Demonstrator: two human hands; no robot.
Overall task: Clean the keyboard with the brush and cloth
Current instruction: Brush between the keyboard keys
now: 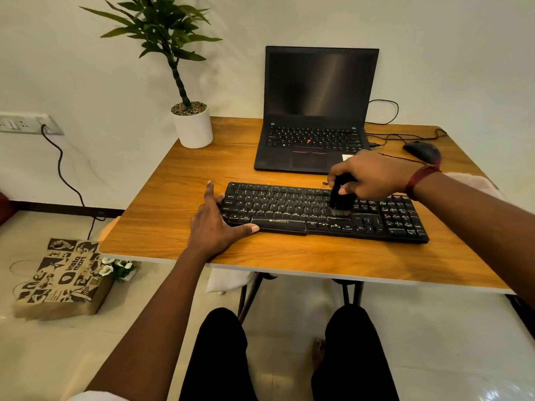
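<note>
The right hand clamped the light, soft-bristled brush by its stubby handle; the left hand, fingers spread, steadied the rigid Zebronics keyboard.

On the bench: 1 keyboard, 1 brush, 1 laptop, 1 mouse, 1 potted plant; 2 hands.

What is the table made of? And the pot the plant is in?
The table looks like wood, or a wood-print top: orange-brown grain streaks, a smooth surface, a pale edge strip. The pot looks like plain white plastic or ceramic, smooth and matte; the picture cannot settle which.
</note>
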